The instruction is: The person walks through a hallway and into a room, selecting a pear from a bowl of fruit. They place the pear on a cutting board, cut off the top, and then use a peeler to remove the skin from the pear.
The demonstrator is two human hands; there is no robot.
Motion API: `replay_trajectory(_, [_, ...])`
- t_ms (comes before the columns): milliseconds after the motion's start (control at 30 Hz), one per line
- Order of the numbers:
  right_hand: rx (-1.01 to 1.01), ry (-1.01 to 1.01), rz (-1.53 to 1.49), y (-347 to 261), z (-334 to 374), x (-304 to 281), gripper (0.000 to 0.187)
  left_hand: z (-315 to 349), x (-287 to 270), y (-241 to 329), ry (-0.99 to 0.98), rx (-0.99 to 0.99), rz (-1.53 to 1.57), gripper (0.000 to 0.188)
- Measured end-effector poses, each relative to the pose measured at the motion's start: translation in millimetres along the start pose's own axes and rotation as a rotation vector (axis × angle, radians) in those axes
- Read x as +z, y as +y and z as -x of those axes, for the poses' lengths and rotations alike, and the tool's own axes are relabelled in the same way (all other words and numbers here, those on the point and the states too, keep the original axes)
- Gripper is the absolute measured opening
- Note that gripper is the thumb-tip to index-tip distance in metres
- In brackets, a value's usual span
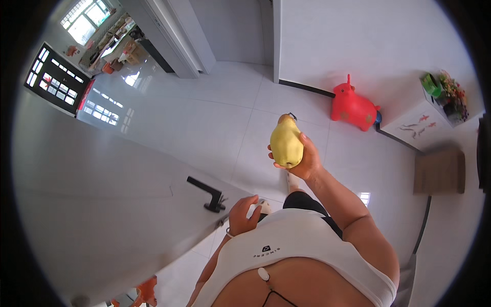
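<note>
A large yellow pear point(287, 146) rests in my right hand point(310, 159), which is raised in front of me over the floor. Its brownish stem end points away from me, and my fingers wrap around it from below and the side. My left hand point(244, 214) hangs by my waist, loosely curved with thumb and fingers apart and nothing visible in it. Just left of that hand is a black lever handle point(207, 193) on a white door point(128, 189); a gap shows between hand and handle.
A red inflatable animal toy point(355, 107) stands against the far wall. Right of it are a white cabinet point(417, 120) with a flower arrangement point(452, 94) and a cardboard box point(439, 172). Far left, a doorway opens towards a cluttered counter point(115, 43) and a dark glazed door point(57, 79).
</note>
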State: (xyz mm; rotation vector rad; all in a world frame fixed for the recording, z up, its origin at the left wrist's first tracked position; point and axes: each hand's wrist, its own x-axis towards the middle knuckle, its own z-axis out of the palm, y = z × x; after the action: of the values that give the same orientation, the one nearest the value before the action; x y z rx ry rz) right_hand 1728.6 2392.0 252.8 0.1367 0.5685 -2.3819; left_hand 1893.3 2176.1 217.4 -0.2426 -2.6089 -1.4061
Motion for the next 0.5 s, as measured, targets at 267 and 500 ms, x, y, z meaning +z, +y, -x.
replay_trajectory(267, [0.154,0.245,-0.226,-100.4,-124.5,-38.9,0.069,-102.4,-0.4,-14.4,0.332,-0.186,-0.635,0.053])
replay_trajectory(500, [0.242,0.004,-0.057,-160.7,-237.3,-38.1,0.071,-78.2,-42.7,-59.2,0.553,-0.924,-0.937,0.09])
